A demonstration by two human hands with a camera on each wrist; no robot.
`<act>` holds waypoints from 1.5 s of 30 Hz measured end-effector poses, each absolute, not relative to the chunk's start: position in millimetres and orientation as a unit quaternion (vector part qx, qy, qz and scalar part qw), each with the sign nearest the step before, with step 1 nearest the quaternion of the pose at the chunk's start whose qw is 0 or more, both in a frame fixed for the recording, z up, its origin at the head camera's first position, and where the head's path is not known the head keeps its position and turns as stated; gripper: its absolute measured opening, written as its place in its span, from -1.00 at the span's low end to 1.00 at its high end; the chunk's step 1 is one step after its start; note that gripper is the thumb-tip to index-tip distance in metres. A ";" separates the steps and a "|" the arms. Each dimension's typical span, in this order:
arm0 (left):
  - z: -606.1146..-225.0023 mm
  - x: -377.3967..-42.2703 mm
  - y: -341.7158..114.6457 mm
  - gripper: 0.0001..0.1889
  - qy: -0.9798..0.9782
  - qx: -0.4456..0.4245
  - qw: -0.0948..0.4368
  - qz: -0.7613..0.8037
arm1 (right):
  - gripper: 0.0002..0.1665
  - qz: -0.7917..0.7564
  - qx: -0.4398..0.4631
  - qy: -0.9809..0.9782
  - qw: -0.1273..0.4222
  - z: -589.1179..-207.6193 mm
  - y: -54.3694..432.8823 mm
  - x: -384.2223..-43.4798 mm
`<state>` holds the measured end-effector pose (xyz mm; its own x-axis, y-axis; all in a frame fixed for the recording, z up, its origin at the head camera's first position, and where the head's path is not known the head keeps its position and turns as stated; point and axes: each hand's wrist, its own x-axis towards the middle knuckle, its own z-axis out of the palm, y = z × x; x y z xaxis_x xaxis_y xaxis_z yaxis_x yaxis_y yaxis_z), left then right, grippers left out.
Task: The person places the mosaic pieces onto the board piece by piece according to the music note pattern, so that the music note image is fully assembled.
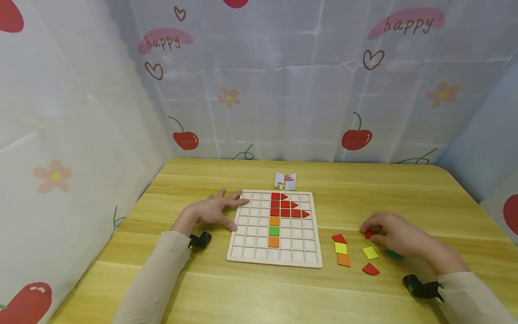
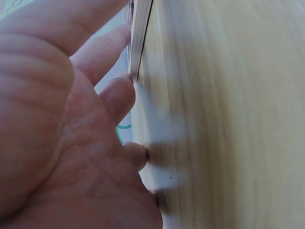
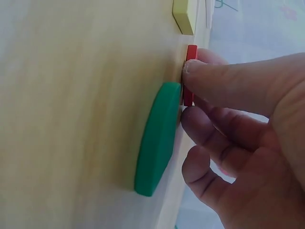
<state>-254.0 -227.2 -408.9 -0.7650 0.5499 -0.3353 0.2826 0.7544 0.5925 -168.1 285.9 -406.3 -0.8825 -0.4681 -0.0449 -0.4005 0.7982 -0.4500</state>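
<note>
A white wooden grid board (image 1: 297,234) lies on the table, with red tiles (image 1: 285,213) and a single column of orange and green tiles (image 1: 274,231) set in its cells. My left hand (image 1: 210,210) rests at the board's left edge, fingers spread and thumb at the side; its fingertips meet the board's edge in the left wrist view too. To the right of the board, my right hand (image 1: 394,231) pinches a small red tile (image 3: 189,99) between thumb and fingers, close over the table. Just beside that grip lies a green leaf-shaped tile (image 3: 157,143), partly hidden in the head view.
Loose tiles lie between board and right hand: a red one (image 1: 339,238), a yellow square (image 1: 341,248), an orange one (image 1: 344,260), another yellow square (image 1: 370,252) and a red fan-shaped tile (image 1: 370,269). A small pattern card (image 1: 279,180) lies behind the board. A printed curtain (image 1: 275,90) hangs behind the table.
</note>
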 end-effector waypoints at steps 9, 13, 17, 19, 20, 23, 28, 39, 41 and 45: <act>-410.7 -254.1 -228.3 -0.07 0.901 0.233 0.254 0.265 | -0.77 -0.223 -0.224 0.946 0.071 -403.6 280.6 -167.7; -411.7 -255.2 -229.1 -0.07 0.901 0.235 0.253 0.264 | -0.79 -0.222 -0.233 0.945 0.053 -399.5 274.3 -169.8; -411.8 -255.2 -229.0 -0.07 0.901 0.234 0.255 0.263 | -0.80 -0.223 -0.242 0.944 0.037 -395.1 262.4 -171.3; -411.0 -254.5 -228.5 -0.07 0.900 0.233 0.258 0.264 | -0.81 -0.230 -0.244 0.941 0.038 -392.5 254.9 -172.1; -410.5 -254.2 -228.2 -0.07 0.899 0.232 0.260 0.266 | -0.81 -0.231 -0.245 0.941 0.040 -391.4 251.2 -172.6; -409.3 -253.2 -227.5 -0.07 0.899 0.228 0.262 0.269 | -0.81 -0.234 -0.241 0.941 0.050 -388.6 239.9 -174.4; -408.8 -253.2 -226.8 -0.08 0.900 0.229 0.259 0.267 | -0.80 -0.237 -0.244 0.938 0.064 -386.1 221.1 -178.4; -409.4 -254.7 -227.9 -0.08 0.901 0.235 0.256 0.260 | -0.79 -0.243 -0.278 0.926 0.078 -381.5 175.9 -181.7; -409.4 -254.5 -227.6 -0.08 0.900 0.237 0.256 0.260 | -0.79 -0.247 -0.292 0.920 0.079 -382.2 168.0 -181.6; -408.3 -253.9 -227.4 -0.08 0.900 0.236 0.258 0.262 | -0.81 -0.253 -0.323 0.908 0.081 -384.5 151.9 -181.3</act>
